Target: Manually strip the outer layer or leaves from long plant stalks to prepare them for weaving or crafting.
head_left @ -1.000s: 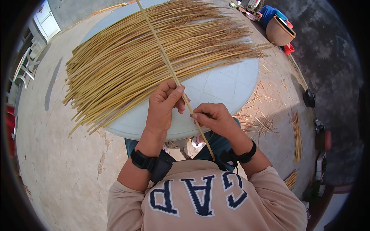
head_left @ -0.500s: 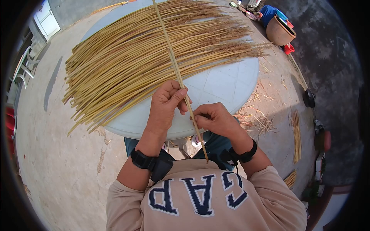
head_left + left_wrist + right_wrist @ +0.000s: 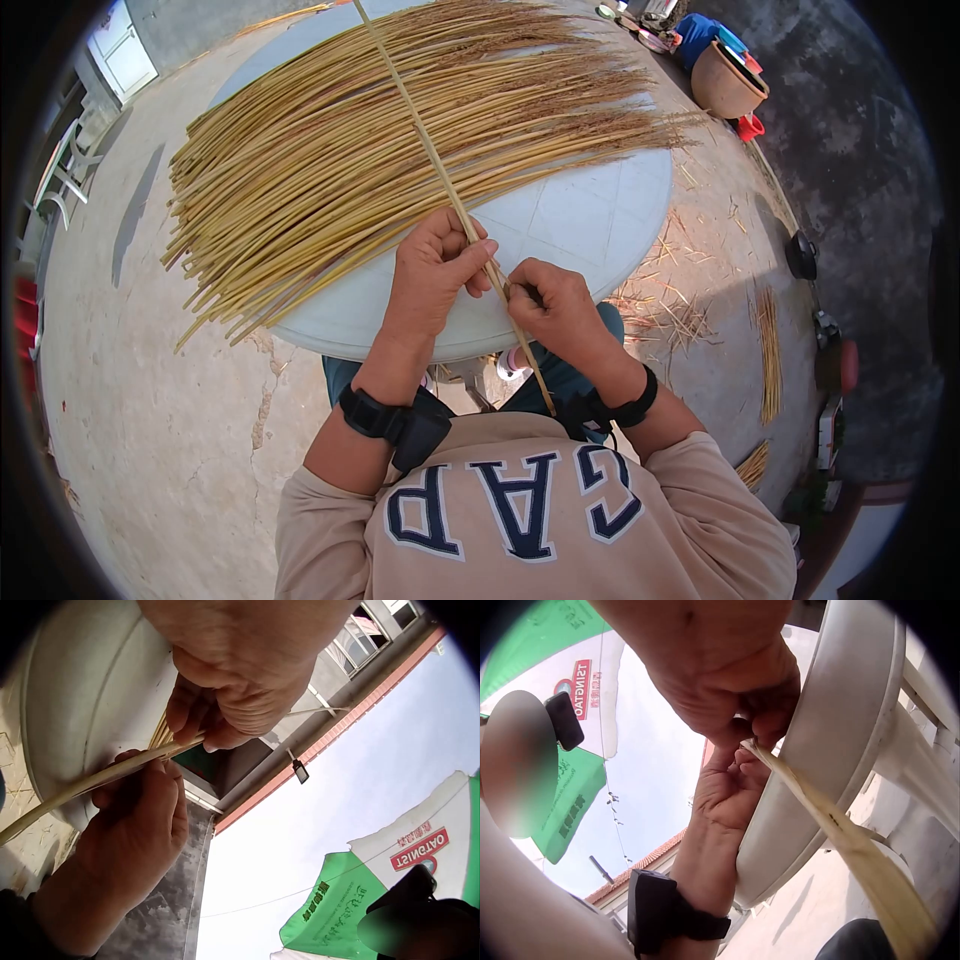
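Observation:
A long pale-yellow dry stalk [image 3: 432,152] slants from above the table down to the person's lap. The left hand [image 3: 435,268] pinches it between thumb and fingers near its lower part. Just below, the right hand [image 3: 556,308] has its thumb and curled fingers pinching the same stalk, close beside the left fingertips. In the right wrist view the lower length of the stalk [image 3: 840,832], with a loose, leaf-like surface, runs from the right fingers toward the camera. The left wrist view shows both hands meeting along the stalk [image 3: 75,787].
Many dry stalks with brown tufted ends [image 3: 330,170] lie spread over the round white table [image 3: 590,215]. Scraps [image 3: 670,310] litter the ground at right, near a narrow bundle [image 3: 768,355]. A clay pot [image 3: 725,82] stands far right, a white chair [image 3: 65,175] far left.
The stalk's upper end swung right, then back left. The right hand has shifted slightly up along the stalk, closer to the left hand, its fingers more curled. The left hand moved slightly right.

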The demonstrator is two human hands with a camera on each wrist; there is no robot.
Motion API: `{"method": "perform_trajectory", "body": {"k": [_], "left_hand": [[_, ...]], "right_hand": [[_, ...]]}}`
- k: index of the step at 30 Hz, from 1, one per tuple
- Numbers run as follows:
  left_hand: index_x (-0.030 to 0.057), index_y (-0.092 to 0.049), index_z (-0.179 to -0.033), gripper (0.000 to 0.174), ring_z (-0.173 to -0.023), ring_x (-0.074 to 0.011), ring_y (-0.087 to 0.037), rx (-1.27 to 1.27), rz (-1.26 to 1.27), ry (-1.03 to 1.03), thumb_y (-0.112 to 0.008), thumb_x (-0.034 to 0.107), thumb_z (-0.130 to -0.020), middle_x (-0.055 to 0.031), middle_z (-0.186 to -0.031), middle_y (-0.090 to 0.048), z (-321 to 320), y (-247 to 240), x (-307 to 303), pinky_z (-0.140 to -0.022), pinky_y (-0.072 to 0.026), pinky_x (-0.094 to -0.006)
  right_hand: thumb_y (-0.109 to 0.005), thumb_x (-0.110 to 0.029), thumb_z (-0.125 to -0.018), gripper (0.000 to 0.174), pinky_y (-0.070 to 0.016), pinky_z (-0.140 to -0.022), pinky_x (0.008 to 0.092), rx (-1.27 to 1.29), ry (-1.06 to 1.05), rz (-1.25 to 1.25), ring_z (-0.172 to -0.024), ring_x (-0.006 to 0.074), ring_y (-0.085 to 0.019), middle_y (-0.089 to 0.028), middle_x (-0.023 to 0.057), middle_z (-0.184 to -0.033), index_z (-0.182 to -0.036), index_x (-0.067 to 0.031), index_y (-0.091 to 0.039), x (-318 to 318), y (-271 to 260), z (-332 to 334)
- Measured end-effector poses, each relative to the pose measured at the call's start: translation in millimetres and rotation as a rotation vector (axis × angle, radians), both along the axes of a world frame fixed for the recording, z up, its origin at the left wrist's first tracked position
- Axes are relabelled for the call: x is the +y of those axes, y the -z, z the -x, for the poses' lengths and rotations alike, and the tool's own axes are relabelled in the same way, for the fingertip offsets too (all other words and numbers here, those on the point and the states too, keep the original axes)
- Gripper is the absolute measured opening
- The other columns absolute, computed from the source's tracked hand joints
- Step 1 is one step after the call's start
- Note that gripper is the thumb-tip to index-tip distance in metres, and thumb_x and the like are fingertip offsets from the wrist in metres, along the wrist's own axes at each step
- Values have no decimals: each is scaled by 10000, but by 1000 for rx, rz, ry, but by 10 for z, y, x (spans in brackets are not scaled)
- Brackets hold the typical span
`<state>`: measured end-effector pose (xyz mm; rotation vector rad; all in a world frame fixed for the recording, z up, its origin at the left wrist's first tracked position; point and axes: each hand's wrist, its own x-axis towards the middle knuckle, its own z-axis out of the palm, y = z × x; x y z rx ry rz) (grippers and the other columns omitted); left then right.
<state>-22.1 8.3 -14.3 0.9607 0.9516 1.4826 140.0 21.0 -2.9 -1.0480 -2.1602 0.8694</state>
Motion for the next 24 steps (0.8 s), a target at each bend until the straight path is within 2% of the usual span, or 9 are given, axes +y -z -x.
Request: {"method": "perform_trajectory", "body": {"k": [6,8,9,15,18,20,21,23,24], "left_hand": [[12,-545,-954,164,-473,-99,-539,-48,13,-103,-600,57,-806,-94,-688,-623,-18,-10,4,-423,-417,-201],[13,-537,-958,156,-483,-101,-540,-62,12,-140,-585,59,-817,-103,-697,-624,3,2,13,-429,-419,-201],[13,-530,-961,147,-493,-103,-542,-77,12,-179,-570,62,-828,-113,-707,-626,18,12,19,-436,-421,-201],[20,-502,-947,111,-533,-106,-546,-272,-87,-447,-539,69,-854,-113,-728,-615,100,98,46,-461,-429,-211],[19,-503,-950,111,-537,-105,-549,-291,-117,-401,-537,74,-859,-113,-734,-619,99,91,49,-460,-426,-214],[18,-505,-958,115,-540,-106,-551,-277,-121,-346,-535,73,-861,-116,-738,-621,88,74,51,-462,-427,-214],[17,-507,-966,120,-542,-107,-554,-264,-126,-289,-533,73,-863,-119,-742,-624,73,62,56,-464,-427,-215],[17,-513,-974,130,-537,-105,-549,-240,-127,-230,-538,77,-861,-124,-747,-626,36,44,62,-473,-430,-214],[17,-520,-981,140,-532,-103,-545,-214,-126,-178,-543,81,-858,-129,-753,-629,24,34,60,-483,-433,-214]], "right_hand": [[-541,-50,-761,49,-435,-502,268,146,161,129,-544,135,-541,-563,87,-632,-773,-4,-552,72,44,-67],[-491,-69,-825,86,-416,-486,217,400,213,388,-557,65,-497,-559,38,-657,-797,-8,-545,96,-28,-134],[-441,-73,-864,125,-406,-488,189,529,214,341,-551,51,-477,-556,30,-695,-809,-10,-534,132,1,-178],[-449,-109,-872,137,-415,-502,212,991,443,235,-546,93,-493,-556,48,-707,-810,-23,-535,408,-35,-646],[-488,-133,-877,153,-434,-545,219,1365,555,227,-640,123,-519,-563,70,-752,-851,10,-538,677,-49,-1133],[-490,-199,-897,244,-447,-557,232,1652,327,257,-654,130,-523,-562,74,-763,-925,38,-542,949,133,-1686],[-490,-199,-897,244,-447,-557,232,1653,330,253,-654,130,-523,-562,74,-763,-925,38,-542,909,52,-1664],[-465,-264,-915,346,-459,-571,236,1820,546,609,-676,134,-531,-568,76,-787,-1008,62,-531,767,-197,-1513],[-459,-274,-916,363,-461,-572,232,1635,447,615,-675,133,-535,-572,73,-784,-1030,64,-530,717,-199,-1415]]}}
